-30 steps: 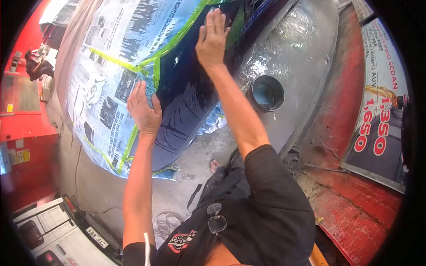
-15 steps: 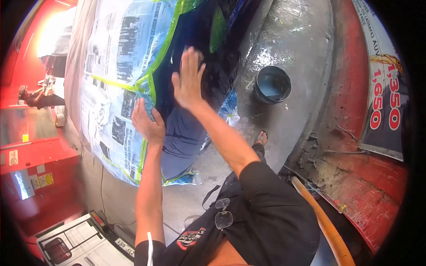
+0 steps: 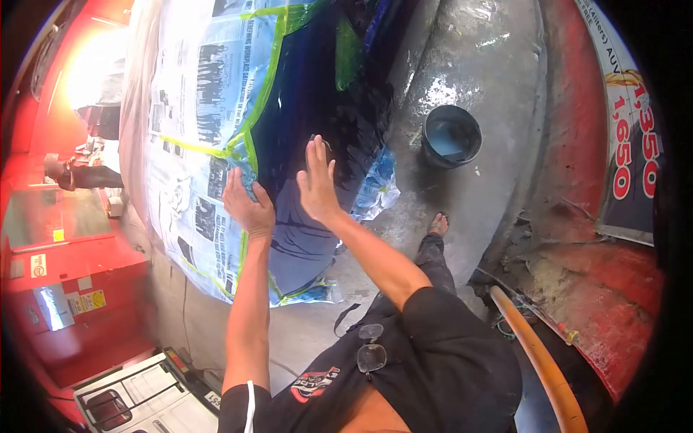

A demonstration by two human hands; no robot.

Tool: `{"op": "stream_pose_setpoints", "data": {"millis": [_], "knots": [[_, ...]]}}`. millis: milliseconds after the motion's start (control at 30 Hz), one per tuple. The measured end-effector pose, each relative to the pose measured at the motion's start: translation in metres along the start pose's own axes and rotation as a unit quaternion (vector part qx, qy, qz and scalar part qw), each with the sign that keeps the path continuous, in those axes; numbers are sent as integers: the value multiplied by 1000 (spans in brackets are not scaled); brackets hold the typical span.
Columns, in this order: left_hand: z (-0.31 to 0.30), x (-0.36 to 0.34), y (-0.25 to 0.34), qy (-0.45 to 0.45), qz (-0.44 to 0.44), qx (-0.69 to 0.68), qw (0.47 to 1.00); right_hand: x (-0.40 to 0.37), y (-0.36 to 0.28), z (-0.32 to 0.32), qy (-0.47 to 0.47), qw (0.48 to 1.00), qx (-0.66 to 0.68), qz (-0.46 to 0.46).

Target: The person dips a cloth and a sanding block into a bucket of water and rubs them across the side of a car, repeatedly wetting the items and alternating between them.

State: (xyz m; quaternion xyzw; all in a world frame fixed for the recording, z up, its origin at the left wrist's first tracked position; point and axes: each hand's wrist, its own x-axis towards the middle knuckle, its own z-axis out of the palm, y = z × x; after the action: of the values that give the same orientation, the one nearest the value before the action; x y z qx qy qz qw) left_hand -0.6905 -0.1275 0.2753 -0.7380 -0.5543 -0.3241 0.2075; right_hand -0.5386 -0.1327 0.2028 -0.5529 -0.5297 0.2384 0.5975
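We are resting our left hand (image 3: 249,208), fingers extended, against the blue cloth (image 3: 242,172) beside the newspaper masking (image 3: 209,137). Our right hand (image 3: 317,184) is lying straight-fingered over the dark panel (image 3: 289,123) before us; we cannot tell whether either is gripping anything. We are judging the panel stiff, slippery, suiting flat palms.

From my station I see a black short-sleeved shirt (image 3: 462,353) with a red-and-white print (image 3: 315,385), glasses (image 3: 372,357) at the neckline, and dark trousers (image 3: 437,265).

Both arms (image 3: 247,317) outstretched, left fingers (image 3: 234,189) and right fingers (image 3: 318,160) extended, palms down.
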Motion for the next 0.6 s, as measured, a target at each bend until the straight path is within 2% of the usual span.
{"op": "stream_pose_setpoints", "data": {"millis": [67,100,167,200,233,267,300,367,433,533,600], "knots": [[2,-3,-2,-6,-4,-8,1000,17,7,-20,31,998,40,-35],[2,-4,-2,-7,-3,-10,1000,50,4,-27,134,988,50,-61],[3,-4,-3,-4,-1,-12,1000,115,-12,-41,239,968,28,-74],[4,-3,-3,-4,1,-10,1000,140,-12,-38,249,964,14,-96],[5,-3,-3,-4,2,-8,1000,154,-7,-29,217,971,8,-101],[4,-5,-3,-5,0,-6,1000,150,-7,-13,219,970,-5,-104],[1,-8,-4,-12,0,1,1000,141,-6,2,220,970,-19,-107],[4,-5,-4,-12,4,7,1000,94,-6,22,216,972,65,-62],[1,-6,-2,-10,9,2,1000,75,-1,32,216,975,41,-43],[3,-3,0,-9,14,-8,1000,161,-13,20,291,954,68,-20],[3,-4,-2,-14,10,-6,1000,206,-16,7,297,952,76,-12]]}}
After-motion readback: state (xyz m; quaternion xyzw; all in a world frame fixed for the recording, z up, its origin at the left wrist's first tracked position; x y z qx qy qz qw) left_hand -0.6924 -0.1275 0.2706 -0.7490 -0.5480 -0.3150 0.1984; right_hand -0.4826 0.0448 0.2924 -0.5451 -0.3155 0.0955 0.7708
